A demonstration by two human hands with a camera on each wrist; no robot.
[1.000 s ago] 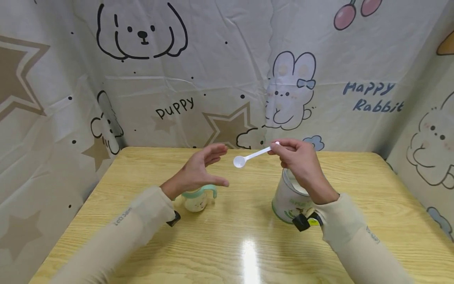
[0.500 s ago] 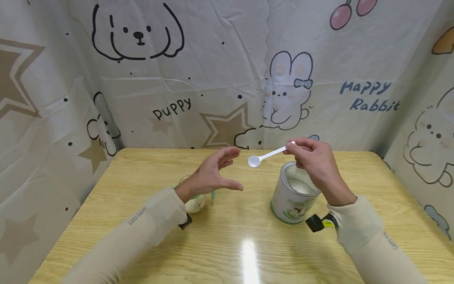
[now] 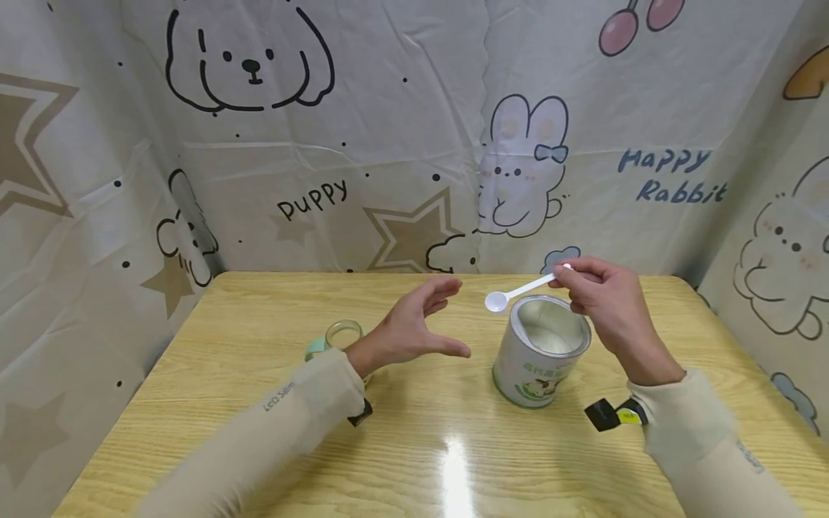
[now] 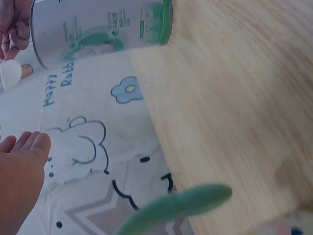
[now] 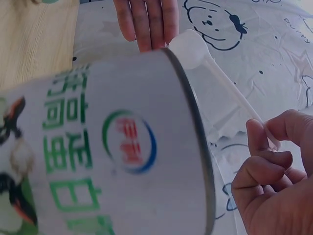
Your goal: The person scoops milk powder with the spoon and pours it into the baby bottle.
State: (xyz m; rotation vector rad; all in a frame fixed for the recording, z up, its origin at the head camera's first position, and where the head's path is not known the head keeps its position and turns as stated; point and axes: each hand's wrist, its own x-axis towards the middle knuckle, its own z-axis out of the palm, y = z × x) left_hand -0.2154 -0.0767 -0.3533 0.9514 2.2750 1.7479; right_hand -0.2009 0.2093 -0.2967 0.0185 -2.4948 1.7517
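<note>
My right hand [image 3: 609, 302] pinches the end of a white plastic measuring scoop [image 3: 497, 301] between thumb and fingers. The scoop's bowl hangs above and left of an open milk powder can [image 3: 527, 374] with pale powder inside. Green print and a logo show on the can [image 5: 73, 147] in the right wrist view. Fingers straight and thumb spread apart, my left hand [image 3: 417, 324] holds nothing, left of the can. Behind its wrist stands a baby bottle [image 3: 316, 348] with mint-green handles, partly hidden by the sleeve. One handle [image 4: 195, 201] shows in the left wrist view.
Everything stands on a light wooden table [image 3: 401, 446]. A cloth backdrop [image 3: 401, 129] with cartoon prints rises behind the table and along both sides. Black wrist cameras sit below both wrists, the right one [image 3: 604, 415] hanging beside the can.
Both hands have moved right, the right hand carrying the scoop from left of the can to over its rim area. The can's opening is now uncovered; the left forearm covers more of the bottle.
</note>
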